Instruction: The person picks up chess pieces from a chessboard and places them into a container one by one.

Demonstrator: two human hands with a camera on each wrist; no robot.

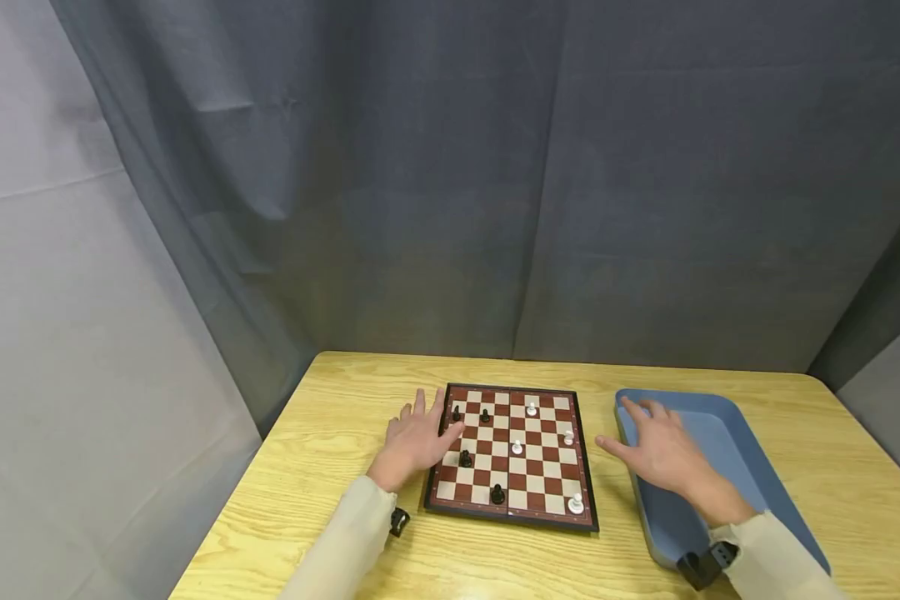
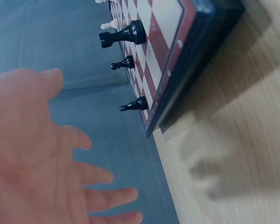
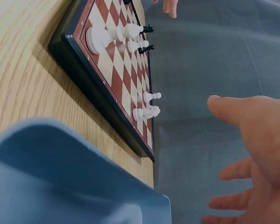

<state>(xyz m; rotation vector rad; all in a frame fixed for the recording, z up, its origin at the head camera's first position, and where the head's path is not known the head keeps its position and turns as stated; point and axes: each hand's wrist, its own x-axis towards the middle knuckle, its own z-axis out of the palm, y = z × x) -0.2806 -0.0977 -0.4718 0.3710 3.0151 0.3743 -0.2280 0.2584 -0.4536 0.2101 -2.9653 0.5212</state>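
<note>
My left hand (image 1: 416, 440) hovers by the left edge of the chessboard (image 1: 536, 517), fingers spread and holding nothing; the thumb overlaps the board in the head view. Closest to it stand a black rook (image 2: 126, 35), a black pawn (image 2: 123, 63) and a slim black piece (image 2: 134, 105). Over the blue tray (image 1: 776, 500) is my right hand (image 1: 666, 450), also empty, thumb out toward the board. On the board's right half stand several white pieces, among them a tall one (image 1: 576, 503) in the near right corner and a pawn (image 3: 151, 96) farther back.
The board and tray lie side by side on a light wooden table (image 1: 330, 400), a strip of tabletop between them. Another black piece (image 1: 498, 494) stands near the board's front edge. Grey curtains (image 1: 450, 208) hang behind the table.
</note>
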